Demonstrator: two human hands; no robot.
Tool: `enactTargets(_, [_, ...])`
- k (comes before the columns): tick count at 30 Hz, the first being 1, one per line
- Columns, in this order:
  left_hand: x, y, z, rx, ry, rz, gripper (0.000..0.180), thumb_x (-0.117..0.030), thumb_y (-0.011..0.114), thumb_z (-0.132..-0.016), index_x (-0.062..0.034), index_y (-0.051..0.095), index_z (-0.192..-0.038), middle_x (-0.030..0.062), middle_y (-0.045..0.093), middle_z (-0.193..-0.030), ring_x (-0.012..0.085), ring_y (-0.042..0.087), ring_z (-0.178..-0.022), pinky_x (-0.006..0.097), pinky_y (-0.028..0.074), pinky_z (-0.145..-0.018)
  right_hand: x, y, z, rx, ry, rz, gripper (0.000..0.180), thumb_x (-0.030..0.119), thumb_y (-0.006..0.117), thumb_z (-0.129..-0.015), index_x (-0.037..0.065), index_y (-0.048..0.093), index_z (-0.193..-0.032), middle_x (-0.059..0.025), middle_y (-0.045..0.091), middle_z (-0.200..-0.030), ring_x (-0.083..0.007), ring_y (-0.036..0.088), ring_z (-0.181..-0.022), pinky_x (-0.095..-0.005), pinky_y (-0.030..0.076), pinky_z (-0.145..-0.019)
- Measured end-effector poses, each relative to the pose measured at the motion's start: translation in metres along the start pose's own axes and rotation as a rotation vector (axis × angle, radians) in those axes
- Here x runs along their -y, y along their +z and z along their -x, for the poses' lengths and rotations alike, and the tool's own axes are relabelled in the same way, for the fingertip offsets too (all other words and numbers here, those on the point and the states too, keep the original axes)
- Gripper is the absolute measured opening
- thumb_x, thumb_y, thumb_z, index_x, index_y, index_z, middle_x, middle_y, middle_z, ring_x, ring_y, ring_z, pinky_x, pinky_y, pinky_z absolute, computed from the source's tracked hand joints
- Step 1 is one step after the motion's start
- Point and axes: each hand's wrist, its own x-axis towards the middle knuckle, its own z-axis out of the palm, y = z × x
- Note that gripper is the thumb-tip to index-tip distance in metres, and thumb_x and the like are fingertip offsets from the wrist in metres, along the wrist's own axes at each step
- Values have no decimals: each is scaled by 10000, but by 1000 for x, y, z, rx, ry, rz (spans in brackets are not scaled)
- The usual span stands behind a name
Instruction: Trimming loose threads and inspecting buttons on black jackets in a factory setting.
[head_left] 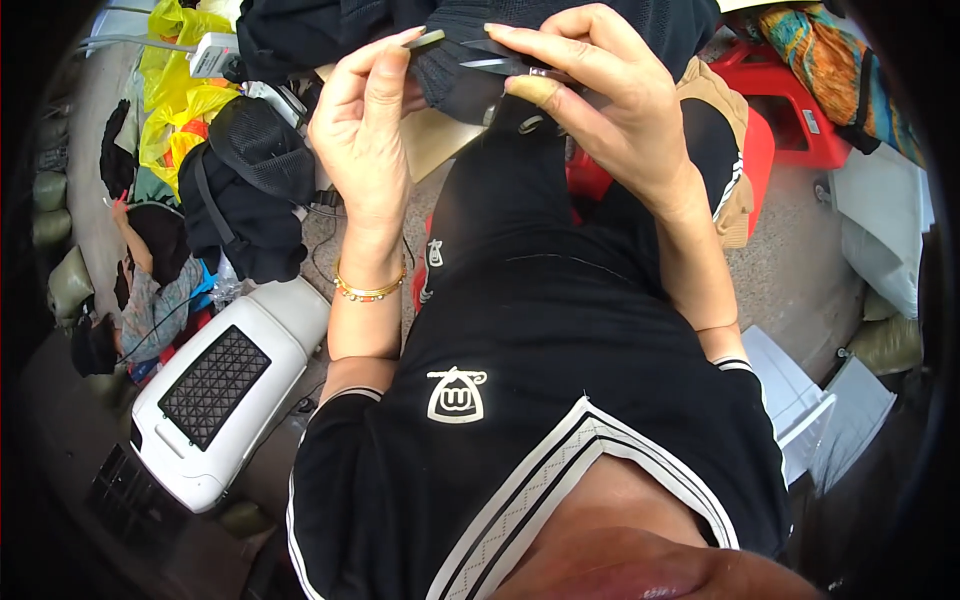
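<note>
In my right hand (610,95) is a pair of small thread snips (490,64), gripped between thumb and fingers with the dark blades pointing left. A yellowish covering wraps the tip of that thumb. My left hand (370,125) is closed in a pinch, thumb against fingers, left of the blades. A small pale green piece (427,39) shows at its fingertips; its kind is unclear. Dark ribbed knit fabric (440,80) hangs between the two hands, touching or just behind the left fingers. What the left fingers grip is hidden.
More dark garments (320,35) lie along the far side. Left are a white power strip (213,55), yellow plastic bags (165,90), a black mesh bag (262,150) and a white casing with a black grille (230,390). A red plastic stool (780,100) stands at the far right, near patterned cloth (830,70).
</note>
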Motion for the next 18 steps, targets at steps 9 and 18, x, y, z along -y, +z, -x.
enactTargets(9, [0, 12, 3, -107, -1, 52, 171, -174, 627, -933, -10, 673, -946, -39, 586, -734, 5, 472, -608, 137, 378, -544, 4, -3, 1, 46, 87, -91, 355, -10, 725, -768, 9, 669, -1118, -76, 567, -849, -181, 550, -751, -261, 439, -658])
enactTargets(18, [-3, 15, 3, -56, 112, -6, 165, -148, 637, -926, 11, 681, -933, -29, 587, -719, 16, 459, -593, 146, 351, -543, 18, -12, -8, 76, 113, 67, 346, 0, 720, -775, 18, 670, -1116, -69, 553, -835, -175, 543, -726, -260, 436, -637])
